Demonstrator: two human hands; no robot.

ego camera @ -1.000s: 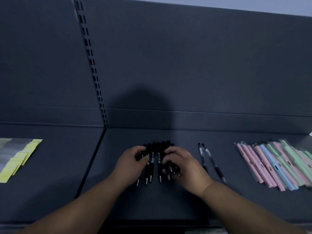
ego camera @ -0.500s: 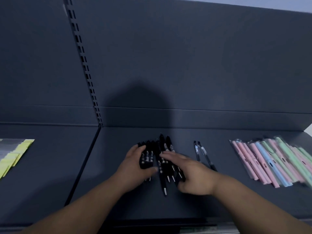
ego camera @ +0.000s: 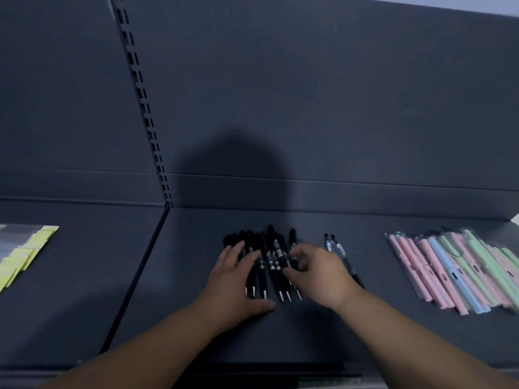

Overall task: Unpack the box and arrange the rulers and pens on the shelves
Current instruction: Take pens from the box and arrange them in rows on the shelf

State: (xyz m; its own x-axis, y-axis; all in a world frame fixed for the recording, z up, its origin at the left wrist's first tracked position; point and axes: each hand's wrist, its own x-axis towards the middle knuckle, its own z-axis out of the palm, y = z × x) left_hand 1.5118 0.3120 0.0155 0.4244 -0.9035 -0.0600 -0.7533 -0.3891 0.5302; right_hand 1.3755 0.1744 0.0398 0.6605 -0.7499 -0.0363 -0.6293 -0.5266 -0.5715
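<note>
- Head view: a dark grey metal shelf (ego camera: 179,279) carries a group of black click pens with silver tips (ego camera: 276,265). The group lies at the middle of the shelf, side by side, tips toward the front edge.
- The left hand (ego camera: 236,282) rests flat on the left part of the group. Its fingers are straight and spread over the barrels; its thumb reaches right along the shelf, just below the pen tips. It grips nothing.
- The right hand (ego camera: 318,273) is at the right edge of the group. Its fingers are curled, and with the thumb they pinch the right-most black pens.
- 2 clear-barrelled pens with dark grips (ego camera: 332,247) lie just right of the group, partly hidden behind the right hand.
- A row of pastel pink, blue and green pens in clear sleeves (ego camera: 455,273) lies well apart at the right end of the shelf.
- Flat yellow and grey packs (ego camera: 25,248) lie in the neighbouring bay at the left edge.
- A slotted upright (ego camera: 140,94) separates the 2 bays at the back panel.
</note>
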